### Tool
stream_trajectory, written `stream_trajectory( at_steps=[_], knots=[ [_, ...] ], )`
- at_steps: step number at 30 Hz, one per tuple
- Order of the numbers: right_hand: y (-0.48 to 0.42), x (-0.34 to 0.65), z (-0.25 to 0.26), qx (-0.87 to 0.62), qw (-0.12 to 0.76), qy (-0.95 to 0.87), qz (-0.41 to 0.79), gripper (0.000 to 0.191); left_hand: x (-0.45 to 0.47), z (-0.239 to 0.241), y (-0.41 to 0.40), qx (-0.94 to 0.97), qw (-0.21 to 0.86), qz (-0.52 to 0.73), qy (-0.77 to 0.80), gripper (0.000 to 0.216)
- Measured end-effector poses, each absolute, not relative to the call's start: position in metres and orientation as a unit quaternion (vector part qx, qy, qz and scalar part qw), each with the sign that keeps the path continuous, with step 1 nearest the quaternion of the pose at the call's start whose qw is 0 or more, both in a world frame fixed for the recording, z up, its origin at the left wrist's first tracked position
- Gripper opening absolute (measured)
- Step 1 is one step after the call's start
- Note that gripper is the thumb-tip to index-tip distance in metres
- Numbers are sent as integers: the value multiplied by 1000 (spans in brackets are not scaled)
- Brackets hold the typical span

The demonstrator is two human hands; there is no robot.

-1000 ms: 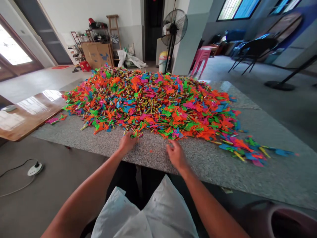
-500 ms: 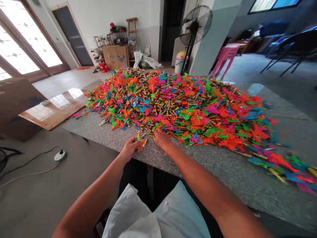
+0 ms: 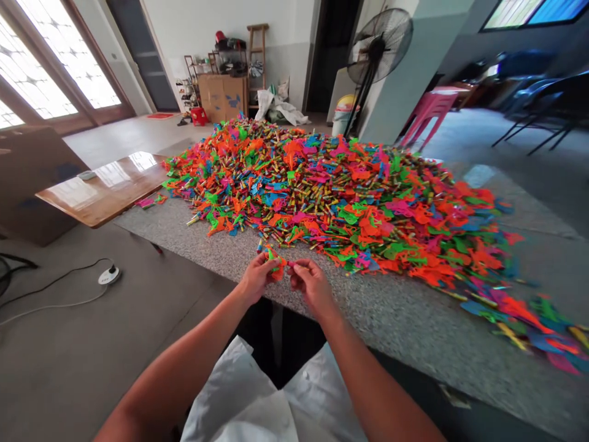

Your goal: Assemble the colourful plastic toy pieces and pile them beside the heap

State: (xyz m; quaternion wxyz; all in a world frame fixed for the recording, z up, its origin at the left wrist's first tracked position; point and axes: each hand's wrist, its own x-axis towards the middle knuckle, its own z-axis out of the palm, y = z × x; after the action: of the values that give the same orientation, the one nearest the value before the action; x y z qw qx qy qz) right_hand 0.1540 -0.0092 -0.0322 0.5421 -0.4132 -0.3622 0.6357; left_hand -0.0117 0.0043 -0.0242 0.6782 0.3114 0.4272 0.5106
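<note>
My left hand (image 3: 256, 278) is closed on a few small flat plastic pieces (image 3: 276, 270), orange and green, at the near edge of the stone table (image 3: 216, 252). Beside it, my right hand (image 3: 313, 283) pinches a small pink piece (image 3: 291, 264) between thumb and fingers, close against the left hand's pieces. Whether the pink piece touches them I cannot tell. Just beyond both hands rises a large pile (image 3: 313, 190) of bright plastic cut-out shapes mixed with short, shiny striped tubes.
A glossy wooden board (image 3: 105, 184) lies at the table's left end. Behind the pile stand a black fan (image 3: 377, 49), a bucket (image 3: 343, 116) and pink stools (image 3: 430, 113). A power socket (image 3: 109, 275) with cables lies on the floor at left.
My right hand has drawn back from the pile's edge toward me and now holds a pink piece by the left hand. The left hand has shifted slightly right, still holding its pieces.
</note>
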Motion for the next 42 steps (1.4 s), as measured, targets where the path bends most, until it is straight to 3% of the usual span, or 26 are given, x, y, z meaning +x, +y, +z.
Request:
stream_trajectory(
  at_steps=[11, 24, 30, 37, 42],
  knots=[
    [-22, 161, -36, -399, 559, -283, 670, 39, 2, -20, -7, 363, 650, 510, 431, 43],
    [-28, 166, -43, -418, 581, -306, 628, 37, 10, -23, -6, 410, 599, 518, 453, 40],
    [-28, 167, -46, -425, 563, -297, 644, 40, 12, -27, -5, 410, 597, 516, 458, 43],
    [-35, 171, -45, -469, 518, -416, 582, 44, 14, -31, -7, 408, 556, 528, 495, 39],
    [-43, 171, -43, -470, 488, -373, 634, 50, 25, -29, -11, 378, 557, 547, 497, 37]
  ],
)
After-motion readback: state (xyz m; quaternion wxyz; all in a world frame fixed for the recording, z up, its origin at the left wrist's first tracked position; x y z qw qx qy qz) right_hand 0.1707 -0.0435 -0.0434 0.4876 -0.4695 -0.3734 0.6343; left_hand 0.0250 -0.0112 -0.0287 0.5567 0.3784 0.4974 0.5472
